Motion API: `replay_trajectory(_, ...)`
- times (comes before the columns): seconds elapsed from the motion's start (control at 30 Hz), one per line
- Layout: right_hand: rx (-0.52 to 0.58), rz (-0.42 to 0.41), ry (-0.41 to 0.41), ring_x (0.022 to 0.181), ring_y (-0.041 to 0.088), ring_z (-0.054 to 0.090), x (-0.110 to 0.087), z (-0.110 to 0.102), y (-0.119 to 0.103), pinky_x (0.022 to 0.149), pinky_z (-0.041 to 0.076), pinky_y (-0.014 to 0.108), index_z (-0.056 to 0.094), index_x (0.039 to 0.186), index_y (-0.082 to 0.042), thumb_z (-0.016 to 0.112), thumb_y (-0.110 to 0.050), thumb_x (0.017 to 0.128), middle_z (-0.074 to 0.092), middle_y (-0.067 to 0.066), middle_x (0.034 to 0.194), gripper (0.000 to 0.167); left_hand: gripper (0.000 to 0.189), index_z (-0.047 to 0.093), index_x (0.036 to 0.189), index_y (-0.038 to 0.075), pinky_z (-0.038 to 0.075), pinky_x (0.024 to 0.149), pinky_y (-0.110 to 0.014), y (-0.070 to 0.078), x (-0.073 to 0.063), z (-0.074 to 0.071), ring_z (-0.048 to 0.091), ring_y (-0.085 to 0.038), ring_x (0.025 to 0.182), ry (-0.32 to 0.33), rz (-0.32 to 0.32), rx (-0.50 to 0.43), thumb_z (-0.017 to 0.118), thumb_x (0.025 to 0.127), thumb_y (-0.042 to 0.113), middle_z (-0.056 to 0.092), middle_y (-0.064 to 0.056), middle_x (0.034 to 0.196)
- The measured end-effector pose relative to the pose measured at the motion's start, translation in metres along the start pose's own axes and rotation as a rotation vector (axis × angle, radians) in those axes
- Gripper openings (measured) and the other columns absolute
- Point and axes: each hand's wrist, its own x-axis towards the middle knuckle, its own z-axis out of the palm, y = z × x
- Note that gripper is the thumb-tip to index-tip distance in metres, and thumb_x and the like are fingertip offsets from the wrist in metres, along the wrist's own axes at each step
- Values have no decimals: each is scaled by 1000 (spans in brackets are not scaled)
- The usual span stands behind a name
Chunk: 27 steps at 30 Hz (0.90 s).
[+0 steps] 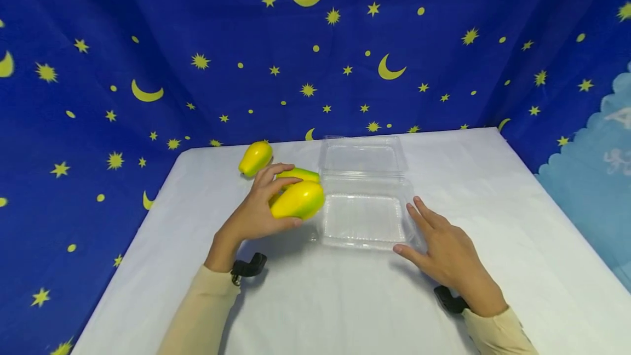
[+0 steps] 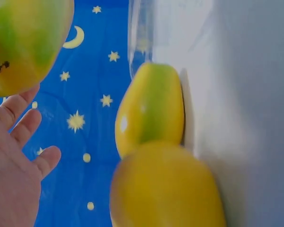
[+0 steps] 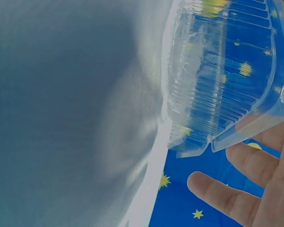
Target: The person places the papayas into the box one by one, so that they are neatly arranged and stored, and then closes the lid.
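Note:
My left hand [image 1: 258,207] holds a yellow-green papaya [image 1: 302,201] between fingers and thumb, above the table just left of a clear plastic clamshell box [image 1: 362,242]. In the left wrist view, this held papaya [image 2: 26,42] shows its dark stem end. Behind it, a second papaya [image 1: 308,174] lies against the box's left side, partly hidden. Another yellow papaya [image 2: 168,189] fills the bottom of the left wrist view. The box stands open, its lid [image 1: 362,158] folded back. My right hand [image 1: 446,251] spreads its straight fingers at the box's right wall, thumb by the front corner.
A papaya [image 1: 256,159] lies at the table's back left. White cloth covers the table [image 1: 345,305]. A blue curtain [image 1: 236,26] with moons and stars hangs behind, and a light-blue cloth [image 1: 591,169] hangs at the right.

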Motion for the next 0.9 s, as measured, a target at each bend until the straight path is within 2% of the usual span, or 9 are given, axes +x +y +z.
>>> replay_trajectory(0.2,-1,1,-17,134,40,51,0,0,-2,87,54,56,35,156,-8,58,-73,87,34,12,163,97,73,59,137,31,33,112,-62,8,12,15,24,-19,147,-27,17,-35,89,72,46,37,3,156)
replay_trajectory(0.5,-31,26,-42,134,40,51,-1,0,-1,90,53,56,33,157,-9,53,-77,87,33,12,163,99,73,55,138,40,36,110,-60,21,35,33,22,-15,147,-51,42,-87,86,73,50,35,9,157)
replay_trajectory(0.7,-30,27,-30,134,39,52,-1,0,0,91,53,56,34,157,-11,54,-76,87,33,11,163,98,71,54,139,37,36,112,-60,29,48,43,25,-16,147,-117,57,-122,85,76,48,34,10,157)
replay_trajectory(0.9,-30,41,-51,135,39,51,0,-1,-1,92,53,57,32,158,-12,53,-78,86,31,10,164,99,70,54,140,35,35,113,-60,36,56,52,30,-17,145,-175,51,-127,83,78,50,35,9,157)
